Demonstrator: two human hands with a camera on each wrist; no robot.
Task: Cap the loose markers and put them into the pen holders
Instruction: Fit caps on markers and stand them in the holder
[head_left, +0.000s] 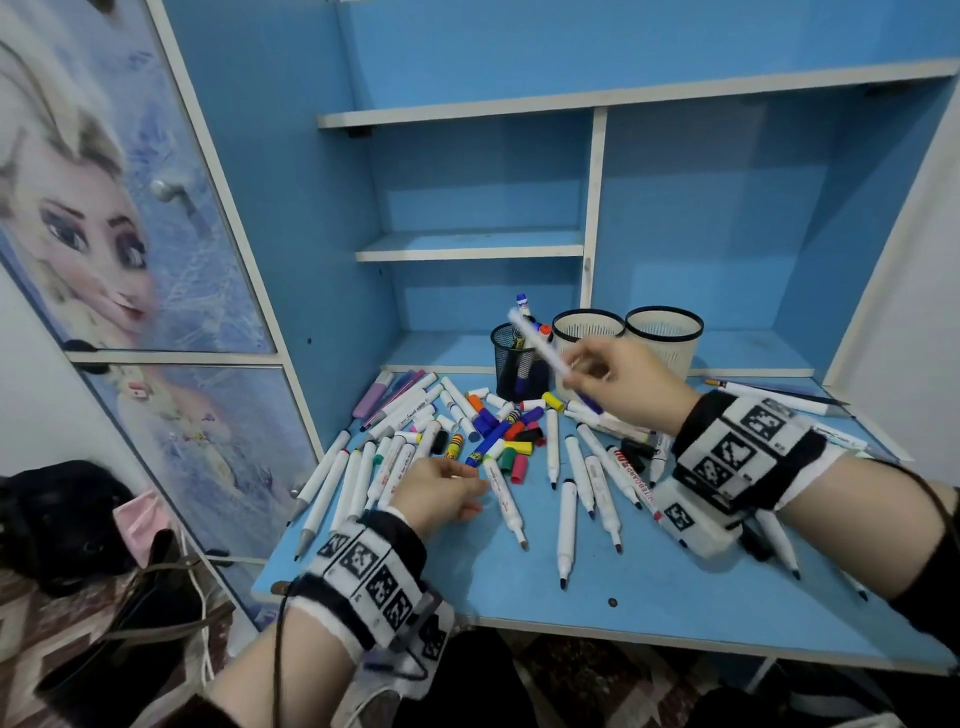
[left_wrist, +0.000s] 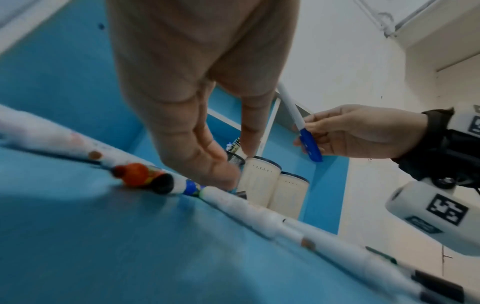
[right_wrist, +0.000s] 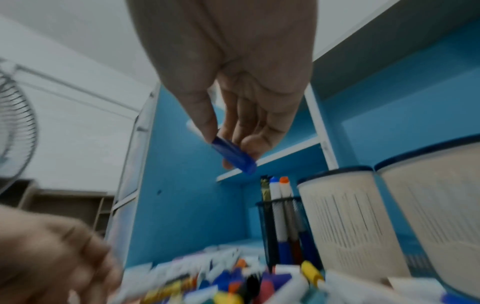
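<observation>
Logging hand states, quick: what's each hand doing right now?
Left hand: open, fingers relaxed, low over the loose markers.
Right hand: pinching a blue-capped marker.

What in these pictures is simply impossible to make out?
- Inside of the two cream holders: head view sees only rims; the right hand covers part of one.
- What the left hand touches: head view shows its back only; the left wrist view is blurred at the fingertips.
- Loose caps and markers: right wrist view smears them with blur.
- Print on the blue-capped marker: too small everywhere.
</observation>
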